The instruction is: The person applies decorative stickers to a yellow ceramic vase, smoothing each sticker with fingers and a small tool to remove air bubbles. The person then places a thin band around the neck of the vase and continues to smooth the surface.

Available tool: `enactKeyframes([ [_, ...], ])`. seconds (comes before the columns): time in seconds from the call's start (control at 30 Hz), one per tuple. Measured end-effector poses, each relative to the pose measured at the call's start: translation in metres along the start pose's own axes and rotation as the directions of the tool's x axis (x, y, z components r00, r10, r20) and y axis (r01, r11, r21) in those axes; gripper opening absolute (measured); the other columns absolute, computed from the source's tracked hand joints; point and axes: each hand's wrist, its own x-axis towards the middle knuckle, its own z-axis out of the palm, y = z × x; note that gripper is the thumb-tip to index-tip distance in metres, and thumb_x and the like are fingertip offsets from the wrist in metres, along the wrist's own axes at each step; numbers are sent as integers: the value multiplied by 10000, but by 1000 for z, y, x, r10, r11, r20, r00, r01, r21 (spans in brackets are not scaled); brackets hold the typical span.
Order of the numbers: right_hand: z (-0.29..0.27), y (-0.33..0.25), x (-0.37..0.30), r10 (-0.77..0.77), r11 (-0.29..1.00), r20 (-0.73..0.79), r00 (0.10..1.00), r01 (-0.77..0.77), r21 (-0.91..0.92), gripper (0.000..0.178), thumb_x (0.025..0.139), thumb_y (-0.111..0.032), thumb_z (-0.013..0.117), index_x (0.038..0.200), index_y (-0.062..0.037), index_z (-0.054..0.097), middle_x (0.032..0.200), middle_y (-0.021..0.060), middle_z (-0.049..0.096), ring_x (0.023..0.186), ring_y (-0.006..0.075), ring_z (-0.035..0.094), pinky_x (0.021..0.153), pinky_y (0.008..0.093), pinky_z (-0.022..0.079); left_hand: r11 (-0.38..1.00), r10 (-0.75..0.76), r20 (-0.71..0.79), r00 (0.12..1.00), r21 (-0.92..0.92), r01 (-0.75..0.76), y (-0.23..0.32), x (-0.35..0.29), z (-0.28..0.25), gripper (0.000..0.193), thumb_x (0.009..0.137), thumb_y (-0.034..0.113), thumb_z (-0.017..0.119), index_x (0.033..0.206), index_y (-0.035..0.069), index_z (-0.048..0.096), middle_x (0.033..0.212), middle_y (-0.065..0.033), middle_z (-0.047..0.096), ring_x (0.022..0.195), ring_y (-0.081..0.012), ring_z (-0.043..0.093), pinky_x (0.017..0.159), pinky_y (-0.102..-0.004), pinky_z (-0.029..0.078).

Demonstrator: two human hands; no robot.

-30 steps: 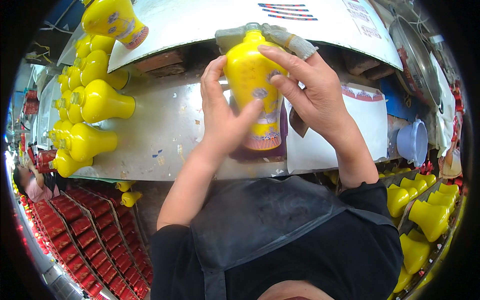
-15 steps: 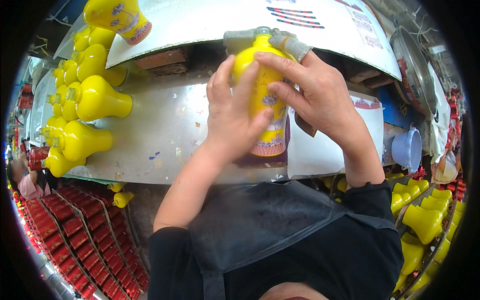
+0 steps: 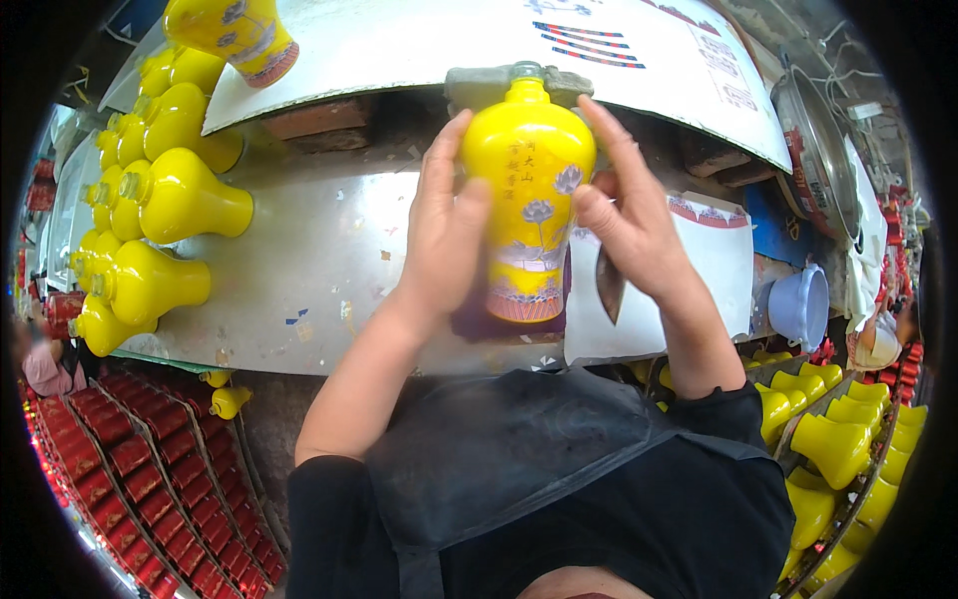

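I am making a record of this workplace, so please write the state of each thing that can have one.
Glossy yellow bottle with purple flowers: between both hands, neck pointing away from person.
Bare left hand: fingers extended, blurred.
Bare right hand: thumb and index finger apart.
Plain glossy yellow bottles at left: on their sides, necks leftward.
Four thin red-and-blue strips: flat, separate.
White printed paper sheet: flat, partly hidden.

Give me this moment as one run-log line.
Decorated yellow bottle: between hands, neck pointing away | left hand: open, bottle's left side | right hand: open, bottle's right side | rest: plain yellow bottles at left
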Motion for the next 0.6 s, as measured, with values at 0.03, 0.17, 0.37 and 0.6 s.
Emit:
enactKeyframes([
  [0.03, 7, 4, -2, -1, 1000, 4, 1000, 1, 30, 769, 950, -362, 636, 1606, -82, 349, 1469, 258, 522, 1065, 304, 642, 951, 387, 515, 997, -69, -7, 998, -28, 69, 0, 2, 3, 633, 1019, 323, 551, 1541, 9, 378, 1519, -207, 435, 1422, -333, 422, 1182, -422, 330],
  [0.17, 12, 14, -3, 42, 986, 28, 999, -46, 160, 770, 973, -399, 605, 1606, -58, 329, 1476, 292, 503, 1360, 396, 522, 1136, 431, 405, 988, 30, -69, 997, 154, -19, 7, 7, 5, 545, 1009, 324, 576, 1444, 17, 462, 1401, -177, 502, 1295, -313, 481, 1117, -415, 376],
  [0.37, 11, 11, 0, 65, 978, -19, 998, -60, 200, 741, 979, -432, 602, 1562, -23, 397, 1471, 284, 520, 1365, 385, 527, 1137, 431, 409, 905, 221, -48, 974, 382, -187, 20, 37, 9, 418, 961, 342, 649, 1242, 36, 601, 1229, -144, 582, 1140, -311, 529, 1022, -413, 414],
  [0.6, 19, 18, 3, -26, 994, -83, 996, 35, 106, 737, 963, -425, 652, 1539, -25, 427, 1377, 293, 585, 1275, 421, 589, 1082, 440, 456, 925, 231, -95, 968, 331, -188, 8, 42, 13, 337, 977, 301, 639, 1190, 40, 660, 1172, -146, 598, 1118, -300, 571, 1014, -402, 442],
])
